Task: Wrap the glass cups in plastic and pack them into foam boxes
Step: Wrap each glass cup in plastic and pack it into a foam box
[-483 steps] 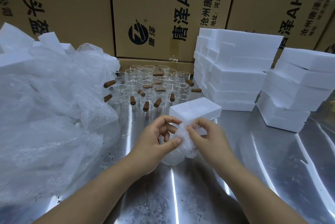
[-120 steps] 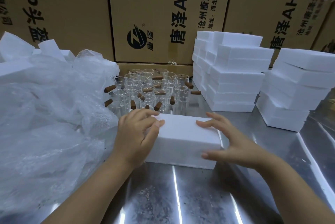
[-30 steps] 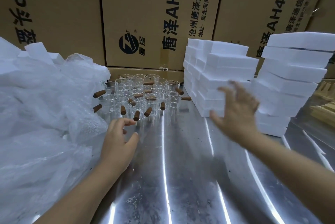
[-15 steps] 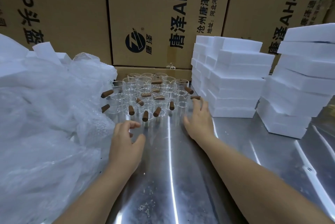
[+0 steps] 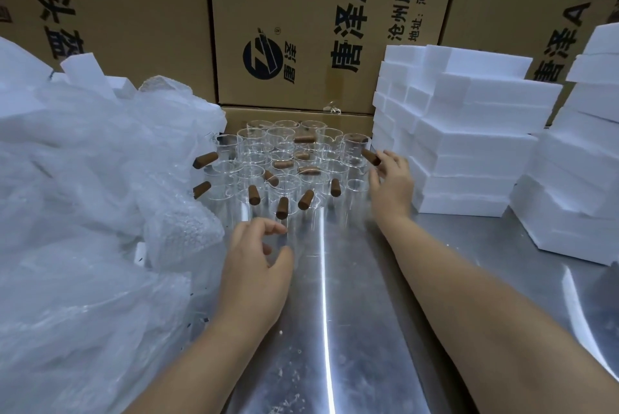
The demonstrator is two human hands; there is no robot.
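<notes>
Farther forward than a moment ago, the right hand (image 5: pixel 390 179) reaches with loose, unclosed fingers to the rightmost handle (image 5: pixel 371 156) among the glass cups (image 5: pixel 284 159), the left hand (image 5: pixel 258 266) hovers slack and empty, and many cups stand unwrapped between plastic (image 5: pixel 83 212) and stacked foam boxes (image 5: pixel 469 145).
</notes>
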